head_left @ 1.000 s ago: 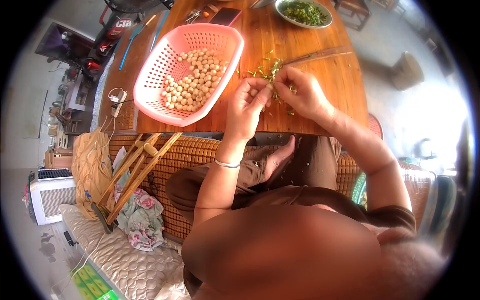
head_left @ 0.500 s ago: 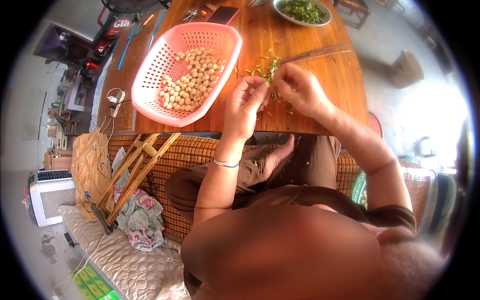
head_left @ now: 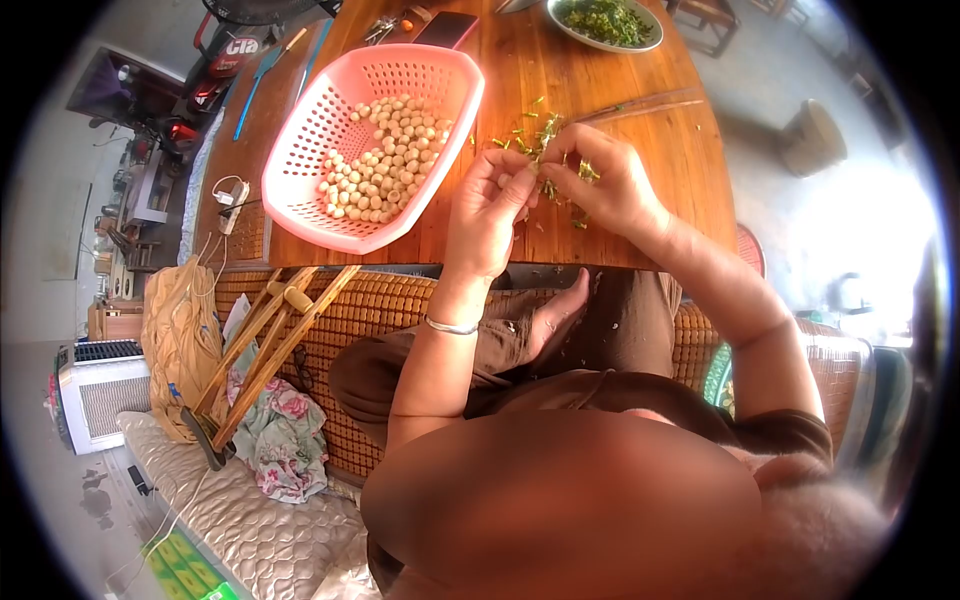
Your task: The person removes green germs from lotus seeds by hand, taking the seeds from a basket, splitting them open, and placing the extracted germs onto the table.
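Observation:
Over the near part of the wooden table [head_left: 655, 150], my left hand [head_left: 490, 205] and my right hand [head_left: 610, 185] meet fingertip to fingertip. Each is closed in a pinch; whatever lies between the fingers is too small to make out. Small green scraps [head_left: 545, 130] are scattered on the wood beneath and just beyond my fingers. Left of my hands stands a pink perforated plastic basket [head_left: 290, 150]. Many small, round, cream-coloured pieces [head_left: 385, 160], resembling lotus seeds, lie in it.
At the table's far side sits a plate [head_left: 652, 40] of chopped-looking greens. A phone [head_left: 447, 30] lies behind the basket. To the left are a blue-handled tool [head_left: 250, 95] and a power strip [head_left: 232, 210]. Wooden crutches [head_left: 285, 350] lean on the woven-mat seat [head_left: 390, 300].
My right hand has turned a little, its thumb and fingers more spread, so more green scraps show beneath it. The left hand has hardly moved.

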A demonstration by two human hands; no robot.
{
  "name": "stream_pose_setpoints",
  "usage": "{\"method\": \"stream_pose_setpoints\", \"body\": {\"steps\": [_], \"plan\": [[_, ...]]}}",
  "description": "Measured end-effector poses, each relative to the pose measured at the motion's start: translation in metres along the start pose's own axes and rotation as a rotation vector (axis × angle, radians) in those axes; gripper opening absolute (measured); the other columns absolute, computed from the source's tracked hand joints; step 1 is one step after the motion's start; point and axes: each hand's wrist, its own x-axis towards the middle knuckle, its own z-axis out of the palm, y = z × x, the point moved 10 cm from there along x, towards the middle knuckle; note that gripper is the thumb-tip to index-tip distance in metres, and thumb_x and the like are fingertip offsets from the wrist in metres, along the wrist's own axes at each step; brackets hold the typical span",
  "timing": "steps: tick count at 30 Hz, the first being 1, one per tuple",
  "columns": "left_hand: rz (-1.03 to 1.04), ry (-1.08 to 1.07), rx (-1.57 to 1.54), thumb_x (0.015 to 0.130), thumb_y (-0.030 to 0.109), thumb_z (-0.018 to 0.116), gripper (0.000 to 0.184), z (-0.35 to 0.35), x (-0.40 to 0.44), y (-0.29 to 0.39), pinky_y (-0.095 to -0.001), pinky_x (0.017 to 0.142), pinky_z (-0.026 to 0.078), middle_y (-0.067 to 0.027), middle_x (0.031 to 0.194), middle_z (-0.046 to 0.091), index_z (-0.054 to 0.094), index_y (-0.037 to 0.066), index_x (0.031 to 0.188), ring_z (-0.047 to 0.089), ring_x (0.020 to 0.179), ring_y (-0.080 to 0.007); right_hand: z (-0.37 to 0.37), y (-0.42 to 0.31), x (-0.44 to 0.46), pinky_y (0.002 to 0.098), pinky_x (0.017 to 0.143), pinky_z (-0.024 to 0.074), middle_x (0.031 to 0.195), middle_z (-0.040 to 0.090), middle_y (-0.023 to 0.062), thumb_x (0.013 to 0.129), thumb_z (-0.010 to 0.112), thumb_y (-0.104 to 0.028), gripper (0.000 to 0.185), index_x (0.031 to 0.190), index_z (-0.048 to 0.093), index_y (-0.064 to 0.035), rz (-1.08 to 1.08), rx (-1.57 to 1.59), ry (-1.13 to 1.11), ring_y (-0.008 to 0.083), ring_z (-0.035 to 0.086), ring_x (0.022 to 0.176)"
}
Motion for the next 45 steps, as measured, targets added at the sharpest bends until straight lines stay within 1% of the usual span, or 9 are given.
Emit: {"method": "stream_pose_setpoints", "body": {"steps": [7,10,19,21,27,31,35,37,45], "plan": [[0.029,0.022,0.078,0.093,0.012,0.068,0.011,-0.003,0.001,-0.001,-0.0153,0.058,0.037,0.0046,0.078,0.059,0.059,0.008,0.099,0.052,0.069,-0.0026,0.001,0.003,-0.002,0.0317,0.062,0.0524,0.080,0.066,0.0085,0.081,0.071,-0.006,0.011,0.087,0.062,-0.0027,-0.024,-0.085,0.002,0.0220,0.065,0.069],[0.017,-0.020,0.137,0.093,0.005,0.065,0.013,-0.003,0.001,-0.003,-0.0167,0.061,0.039,0.0045,0.085,0.058,0.059,0.007,0.104,0.051,0.072,-0.0042,0.003,0.005,-0.004,0.0310,0.065,0.0503,0.079,0.062,0.0094,0.081,0.068,0.000,0.009,0.087,0.060,-0.0010,0.010,-0.051,0.005,0.0195,0.062,0.070],[0.014,-0.055,0.161,0.095,0.013,0.065,0.013,0.003,0.001,-0.002,-0.0174,0.060,0.038,0.0037,0.077,0.058,0.059,0.006,0.104,0.051,0.070,-0.0031,0.006,0.013,-0.005,0.0347,0.066,0.0526,0.080,0.066,0.0114,0.081,0.066,-0.007,0.010,0.088,0.060,-0.0029,0.072,-0.046,-0.040,0.0269,0.067,0.075],[-0.016,-0.035,0.139,0.095,0.010,0.064,0.013,0.000,0.001,-0.005,-0.0154,0.059,0.035,0.0005,0.088,0.063,0.057,0.006,0.105,0.050,0.069,-0.0026,0.007,0.018,-0.005,0.0355,0.067,0.0525,0.080,0.066,0.0123,0.081,0.066,-0.008,0.011,0.089,0.060,-0.0024,0.106,0.000,-0.037,0.0283,0.067,0.075],[-0.081,0.039,0.111,0.096,0.011,0.063,0.011,-0.003,-0.001,-0.007,-0.0152,0.056,0.035,-0.0017,0.091,0.065,0.057,0.007,0.104,0.051,0.068,-0.0026,0.003,0.023,-0.006,0.0361,0.067,0.0528,0.082,0.067,0.0137,0.083,0.065,-0.007,0.009,0.090,0.060,-0.0022,0.146,0.037,-0.008,0.0293,0.067,0.076],[-0.072,0.016,0.105,0.096,0.012,0.062,0.010,-0.001,-0.001,-0.005,-0.0153,0.056,0.035,-0.0012,0.092,0.065,0.059,0.008,0.105,0.052,0.069,-0.0028,-0.006,0.007,-0.001,0.0383,0.068,0.0530,0.083,0.066,0.0141,0.084,0.062,-0.005,0.009,0.093,0.061,-0.0023,-0.032,-0.004,0.089,0.0329,0.066,0.076],[-0.030,0.001,0.063,0.098,0.013,0.060,0.014,-0.003,-0.002,-0.004,-0.0156,0.070,0.046,-0.0003,0.094,0.064,0.062,0.007,0.110,0.054,0.075,-0.0056,-0.003,0.018,-0.001,0.0361,0.070,0.0513,0.084,0.064,0.0136,0.085,0.063,0.000,0.011,0.096,0.061,-0.0015,0.058,-0.082,-0.016,0.0341,0.064,0.077],[-0.030,0.028,0.039,0.098,0.014,0.060,0.013,-0.003,-0.002,-0.004,-0.0151,0.065,0.044,-0.0010,0.094,0.064,0.062,0.007,0.109,0.054,0.074,-0.0054,-0.006,0.005,-0.001,0.0379,0.072,0.0504,0.088,0.062,0.0147,0.085,0.063,-0.001,0.011,0.096,0.062,-0.0021,-0.089,-0.121,0.064,0.0363,0.061,0.080],[-0.040,0.019,0.045,0.098,0.014,0.059,0.012,-0.005,-0.001,-0.006,-0.0151,0.059,0.040,-0.0013,0.091,0.063,0.057,0.008,0.108,0.053,0.072,-0.0044,-0.006,0.000,0.002,0.0410,0.076,0.0525,0.092,0.064,0.0141,0.084,0.064,-0.003,0.011,0.095,0.064,-0.0040,-0.061,-0.024,0.070,0.0365,0.063,0.089]]}}
